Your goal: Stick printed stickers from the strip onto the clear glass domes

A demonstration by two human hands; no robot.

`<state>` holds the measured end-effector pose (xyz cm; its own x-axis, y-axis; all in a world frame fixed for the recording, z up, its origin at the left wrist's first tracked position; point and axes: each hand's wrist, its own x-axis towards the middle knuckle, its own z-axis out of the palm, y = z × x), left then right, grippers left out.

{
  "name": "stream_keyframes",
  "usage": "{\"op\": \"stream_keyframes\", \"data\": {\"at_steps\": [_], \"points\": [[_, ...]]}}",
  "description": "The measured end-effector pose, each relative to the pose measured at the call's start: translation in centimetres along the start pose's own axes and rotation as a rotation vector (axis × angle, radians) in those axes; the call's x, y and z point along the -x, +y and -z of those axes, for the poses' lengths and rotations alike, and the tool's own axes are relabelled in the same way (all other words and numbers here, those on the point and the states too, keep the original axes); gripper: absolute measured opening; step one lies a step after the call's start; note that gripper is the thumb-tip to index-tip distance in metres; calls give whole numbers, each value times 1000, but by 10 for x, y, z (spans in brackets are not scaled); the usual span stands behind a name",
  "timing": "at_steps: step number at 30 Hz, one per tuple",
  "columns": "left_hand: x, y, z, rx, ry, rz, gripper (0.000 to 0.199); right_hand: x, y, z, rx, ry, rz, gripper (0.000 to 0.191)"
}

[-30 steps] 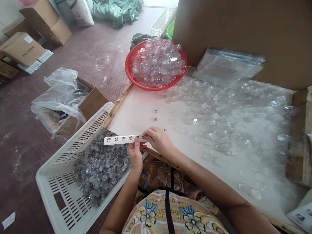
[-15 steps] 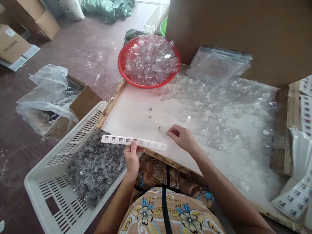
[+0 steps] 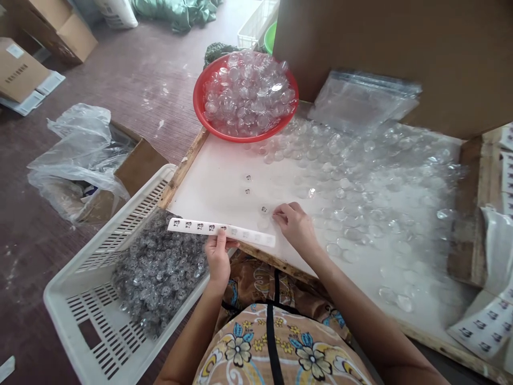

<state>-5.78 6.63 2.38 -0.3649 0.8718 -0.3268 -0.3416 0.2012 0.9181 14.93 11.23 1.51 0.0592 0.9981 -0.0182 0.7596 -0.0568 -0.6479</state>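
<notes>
My left hand (image 3: 218, 259) grips a white strip of stickers (image 3: 194, 226) between thumb and fingers, over the table's front edge. Small dark cartoon prints line its left part; its right part is blank. On the white tabletop (image 3: 212, 182), my right hand (image 3: 294, 224) is closed in a pinch, fingertips down close to the surface. Whatever lies under those fingertips is hidden. Just left of them is a clear disc with a dark sticker (image 3: 264, 209). Farther back lie two more dark stickers (image 3: 248, 184). Many clear round discs (image 3: 344, 187) cover the table's right side.
A red basin (image 3: 200, 120) heaped with clear discs stands at the table's back left. Left of the table, a white basket (image 3: 60, 299) holds many printed pieces (image 3: 160, 278). Plastic bags (image 3: 360, 99) lie at the back, before a cardboard panel (image 3: 380, 48). Sticker sheets (image 3: 484, 321) lie at right.
My right hand has shifted slightly, its fingertips pressed closer to the table; a dark speck seen at them before is now hidden. The left hand still holds the strip; the view has shifted slightly.
</notes>
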Motion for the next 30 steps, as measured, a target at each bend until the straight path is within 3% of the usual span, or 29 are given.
{"op": "stream_keyframes", "data": {"at_steps": [4, 7, 11, 14, 19, 22, 24, 27, 30], "points": [[-1, -1, 1, -40, -5, -13, 43, -4, -4, 4, 2, 30, 13, 24], [1, 0, 2, -90, -39, -20, 45, -2, -23, 7, -52, 48, 79, 15], [7, 1, 2, -182, -126, -12, 51, 7, -63, 1, -348, -126, 243, 14], [10, 0, 3, -153, -172, -7, 52, 13, -84, -9, -405, -240, 331, 10], [11, -2, 9, -57, -193, 48, 54, 26, -85, -18, -286, -114, 430, 15], [11, -2, 10, -41, -189, 72, 53, 33, -83, -15, -368, -40, 459, 15], [12, -2, 10, -32, -179, 89, 52, 31, -79, -9, -501, -43, 402, 12], [13, -4, 10, -28, -148, 105, 52, 20, -65, 3, -668, -68, 154, 9], [13, -4, 9, -30, -138, 110, 55, 9, -44, 10, -597, -111, -52, 15]]}}
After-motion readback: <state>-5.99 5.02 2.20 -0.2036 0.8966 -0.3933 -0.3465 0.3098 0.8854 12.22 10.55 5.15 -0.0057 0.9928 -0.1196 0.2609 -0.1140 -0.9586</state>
